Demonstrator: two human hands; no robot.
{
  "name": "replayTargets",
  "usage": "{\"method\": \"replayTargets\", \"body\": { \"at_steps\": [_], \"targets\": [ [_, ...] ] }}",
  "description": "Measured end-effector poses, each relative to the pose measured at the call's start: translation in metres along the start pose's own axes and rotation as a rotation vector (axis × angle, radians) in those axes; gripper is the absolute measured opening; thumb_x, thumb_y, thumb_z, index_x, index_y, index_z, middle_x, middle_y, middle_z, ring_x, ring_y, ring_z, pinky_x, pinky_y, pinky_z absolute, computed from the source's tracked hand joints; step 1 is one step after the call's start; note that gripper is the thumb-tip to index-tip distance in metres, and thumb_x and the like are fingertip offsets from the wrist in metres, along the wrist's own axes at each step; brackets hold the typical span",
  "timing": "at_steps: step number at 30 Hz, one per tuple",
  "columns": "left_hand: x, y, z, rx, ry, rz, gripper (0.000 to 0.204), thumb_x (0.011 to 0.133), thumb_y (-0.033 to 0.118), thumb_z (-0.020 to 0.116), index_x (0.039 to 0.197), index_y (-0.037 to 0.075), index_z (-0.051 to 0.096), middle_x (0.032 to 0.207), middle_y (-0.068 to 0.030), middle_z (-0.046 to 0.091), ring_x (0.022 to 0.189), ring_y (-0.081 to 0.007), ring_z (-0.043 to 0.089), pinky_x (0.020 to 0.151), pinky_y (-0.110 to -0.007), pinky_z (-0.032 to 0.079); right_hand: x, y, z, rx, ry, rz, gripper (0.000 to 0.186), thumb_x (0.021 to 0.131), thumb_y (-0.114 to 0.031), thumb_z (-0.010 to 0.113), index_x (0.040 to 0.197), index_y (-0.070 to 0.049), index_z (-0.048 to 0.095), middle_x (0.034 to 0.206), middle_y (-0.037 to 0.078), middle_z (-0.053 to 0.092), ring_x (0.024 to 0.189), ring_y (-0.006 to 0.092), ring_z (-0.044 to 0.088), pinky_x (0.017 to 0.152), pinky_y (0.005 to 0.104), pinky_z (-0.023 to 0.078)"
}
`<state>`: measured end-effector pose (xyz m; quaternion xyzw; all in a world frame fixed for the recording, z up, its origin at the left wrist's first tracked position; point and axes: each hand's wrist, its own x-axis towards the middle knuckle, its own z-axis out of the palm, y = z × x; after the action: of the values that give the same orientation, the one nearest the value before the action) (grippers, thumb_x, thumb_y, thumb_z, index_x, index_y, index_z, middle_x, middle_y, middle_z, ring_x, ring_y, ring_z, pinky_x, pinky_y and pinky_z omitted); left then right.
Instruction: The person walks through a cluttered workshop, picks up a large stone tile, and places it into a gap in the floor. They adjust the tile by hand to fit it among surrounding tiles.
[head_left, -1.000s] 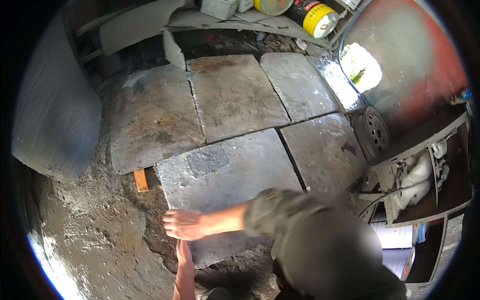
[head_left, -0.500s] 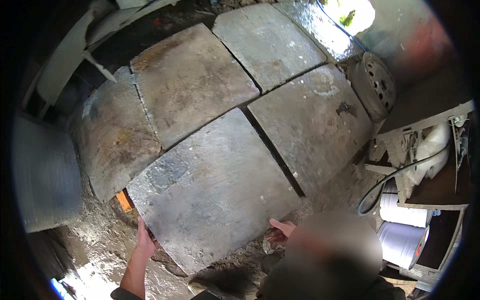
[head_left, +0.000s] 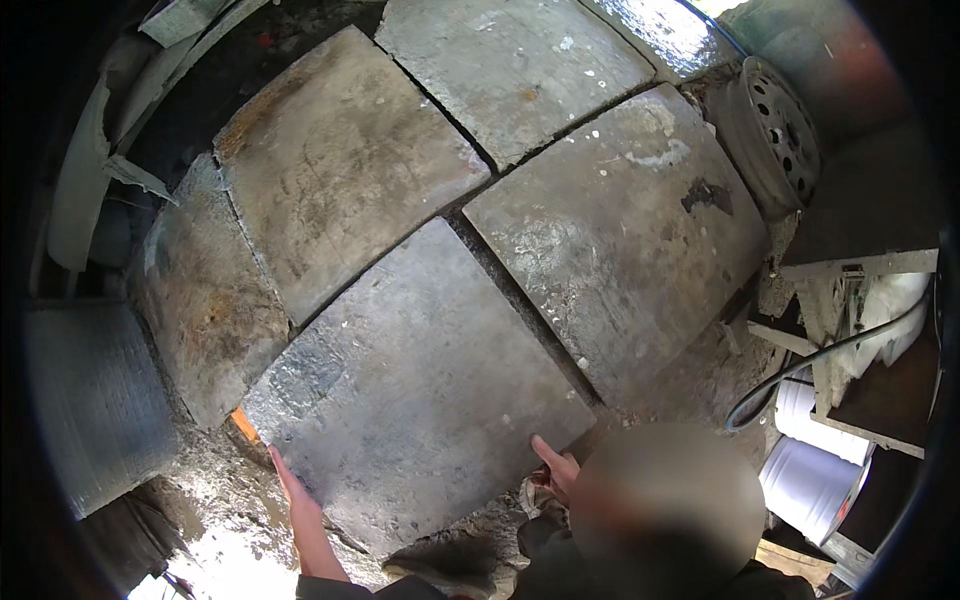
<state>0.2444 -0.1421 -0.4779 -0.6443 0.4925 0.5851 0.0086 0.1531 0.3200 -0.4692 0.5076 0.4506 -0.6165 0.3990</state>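
Note:
A large grey stone slab lies in front of me, its near edge toward my feet. At its left edge is my left hand, pressed along the side; part of its fingers is hidden by the slab. My right hand grips the near right edge, thumb on top and the other fingers below. Just beyond the left hand, an orange block sticks out from the slab's left corner. Narrow dark gaps separate this slab from the neighbouring slabs behind it.
More slabs cover the floor ahead. A steel wheel rim stands at the far right. White buckets, a black hose and a wooden shelf are at the right. A metal-looking panel borders the left; wet mud lies near me.
The view has shifted, so most things sit differently in it. Less of the orange block shows beside the slab's left corner. Both hands stay at the slab's edges.

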Motion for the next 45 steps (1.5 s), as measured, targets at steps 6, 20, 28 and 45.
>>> {"method": "replayTargets", "body": {
  "at_steps": [6, 20, 28, 45],
  "targets": [
    [0.003, -0.003, 0.001, -0.004, -0.011, 0.048, 0.106, 0.076, 0.083, 0.047, 0.157, 0.023, 0.013, 0.161, -0.0113, 0.016, 0.146, -0.0331, 0.020, 0.116, -0.054, 0.018, 0.006, 0.008, -0.003, 0.099, -0.069, 0.053, 0.062, 0.081, -0.051, 0.076, 0.110, -0.003, 0.050, 0.069, 0.001, 0.050, 0.047, 0.0106, 0.043, 0.042, 0.0275, 0.031],
    [-0.029, 0.018, 0.037, -0.004, 0.016, 0.114, 0.098, 0.083, 0.075, 0.050, 0.155, 0.015, 0.021, 0.159, -0.0117, 0.022, 0.143, -0.0316, 0.027, 0.114, -0.049, 0.024, -0.019, -0.005, -0.018, -0.360, -0.096, -0.270, 0.051, 0.091, -0.050, 0.064, 0.084, 0.000, 0.061, 0.057, 0.001, 0.051, 0.044, 0.0106, 0.047, 0.042, 0.0279, 0.036],
    [-0.025, 0.018, 0.037, -0.037, 0.037, 0.075, 0.100, 0.082, 0.075, 0.052, 0.156, 0.017, 0.020, 0.161, -0.0095, 0.019, 0.146, -0.0300, 0.021, 0.117, -0.046, 0.017, -0.057, -0.021, 0.004, -0.699, 0.015, -0.609, 0.037, 0.093, -0.032, 0.067, 0.075, 0.000, 0.061, 0.063, 0.004, 0.063, 0.056, 0.0084, 0.057, 0.052, 0.0273, 0.045],
    [-0.027, 0.005, 0.049, 0.407, 0.433, 0.077, 0.073, 0.094, 0.067, 0.032, 0.125, 0.007, 0.060, 0.126, -0.0220, 0.057, 0.120, -0.0411, 0.050, 0.101, -0.049, 0.038, 0.002, -0.078, 0.314, -1.912, -0.575, -1.874, 0.060, 0.092, -0.041, 0.059, 0.137, -0.003, 0.048, 0.149, 0.015, 0.034, 0.142, 0.0335, 0.028, 0.116, 0.0508, 0.026]
  ]
}}
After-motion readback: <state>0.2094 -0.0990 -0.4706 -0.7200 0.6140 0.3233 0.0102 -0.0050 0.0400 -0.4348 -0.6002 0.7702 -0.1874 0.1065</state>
